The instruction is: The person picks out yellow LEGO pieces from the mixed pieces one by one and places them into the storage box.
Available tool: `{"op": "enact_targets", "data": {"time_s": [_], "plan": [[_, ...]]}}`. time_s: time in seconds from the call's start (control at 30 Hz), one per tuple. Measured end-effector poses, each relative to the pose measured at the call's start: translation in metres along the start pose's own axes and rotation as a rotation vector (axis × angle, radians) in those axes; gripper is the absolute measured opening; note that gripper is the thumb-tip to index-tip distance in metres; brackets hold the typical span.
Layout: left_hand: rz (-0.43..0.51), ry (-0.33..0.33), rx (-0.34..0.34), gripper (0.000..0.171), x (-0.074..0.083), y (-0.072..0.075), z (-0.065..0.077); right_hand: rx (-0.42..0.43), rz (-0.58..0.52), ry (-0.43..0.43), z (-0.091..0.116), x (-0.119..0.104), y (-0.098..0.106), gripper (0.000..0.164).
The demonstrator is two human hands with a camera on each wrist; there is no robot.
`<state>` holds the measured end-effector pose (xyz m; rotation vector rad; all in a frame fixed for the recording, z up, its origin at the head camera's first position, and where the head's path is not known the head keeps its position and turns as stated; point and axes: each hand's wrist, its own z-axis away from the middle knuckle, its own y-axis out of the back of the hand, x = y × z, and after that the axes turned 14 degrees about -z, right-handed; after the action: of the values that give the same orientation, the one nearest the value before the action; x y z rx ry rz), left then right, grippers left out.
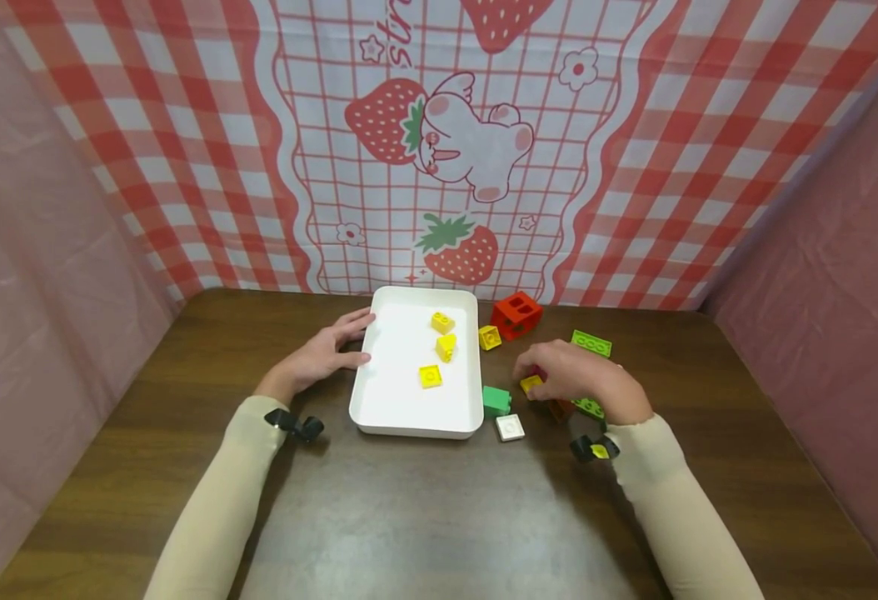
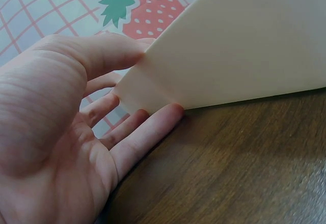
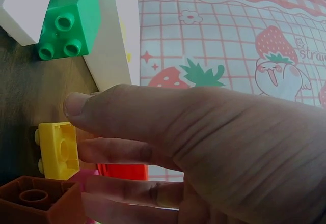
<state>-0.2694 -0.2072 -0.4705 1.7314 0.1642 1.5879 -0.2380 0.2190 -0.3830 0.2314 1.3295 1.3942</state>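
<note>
My left hand [image 1: 322, 354] touches the left wall of a white tray [image 1: 390, 408]; in the left wrist view its fingertips [image 2: 175, 109] rest against the tray's side, thumb near the rim. Inside the tray lie a yellow two-stud brick [image 1: 442, 322], a yellow sloped brick [image 1: 446, 347] and a yellow square brick [image 1: 430, 377]. My right hand [image 1: 570, 371] reaches down over a yellow brick [image 3: 60, 150], thumb and fingers apart beside it. Next to that brick are a brown brick [image 3: 43, 201] and a pink piece [image 3: 84, 178], partly hidden by the fingers.
Right of the tray are a green brick [image 1: 496, 402], a white square brick [image 1: 510, 427], another yellow brick [image 1: 490, 337] and a red frame-like block [image 1: 517, 315]. Lime green bricks [image 1: 592, 342] lie beyond the right hand. A patterned cloth [image 1: 469, 167] hangs behind the table.
</note>
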Motion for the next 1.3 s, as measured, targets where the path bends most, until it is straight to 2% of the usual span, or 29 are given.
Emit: {"op": "enact_targets", "data": {"time_s": [0.77, 1.3], "plan": [[-0.022, -0.012, 0.007, 0.084, -0.001, 0.0, 0.0, -0.017, 0.065, -0.025, -0.011, 0.004, -0.006, 0.032], [-0.014, 0.001, 0.005, 0.085, -0.001, -0.001, 0.0, -0.011, 0.088, -0.034, -0.016, 0.005, -0.016, 0.022]]}}
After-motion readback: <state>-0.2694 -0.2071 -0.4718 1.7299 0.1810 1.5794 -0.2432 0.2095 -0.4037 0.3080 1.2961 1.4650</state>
